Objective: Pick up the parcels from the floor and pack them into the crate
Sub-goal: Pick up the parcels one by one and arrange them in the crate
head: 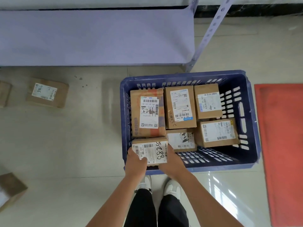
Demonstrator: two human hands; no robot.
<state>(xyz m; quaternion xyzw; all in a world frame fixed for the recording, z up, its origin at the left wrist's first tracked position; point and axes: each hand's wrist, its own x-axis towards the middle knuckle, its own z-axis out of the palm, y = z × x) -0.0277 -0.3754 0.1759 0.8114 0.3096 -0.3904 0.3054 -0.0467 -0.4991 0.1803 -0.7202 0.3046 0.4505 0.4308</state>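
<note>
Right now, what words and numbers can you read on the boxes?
"5288", handwritten, and "N705 A32": label of the parcel in both hands.
"159-159-102-160": label of the big taped parcel in the crate.
"98LL", as it reads from here: floor parcel.
Other labels: too small or blurred.

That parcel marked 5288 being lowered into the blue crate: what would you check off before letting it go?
1. Grip: left hand and right hand both hold the 5288 parcel: ok.
2. Parcel over the crate, near-left corner: ok.
3. Resting on the crate floor: cannot tell.
4. Bare floor left at the near right: ok.
5. Fingers clear of the neighbouring parcel: cannot tell.
6. Task finished: not ok, the 7786 parcel lies on the floor.
</note>
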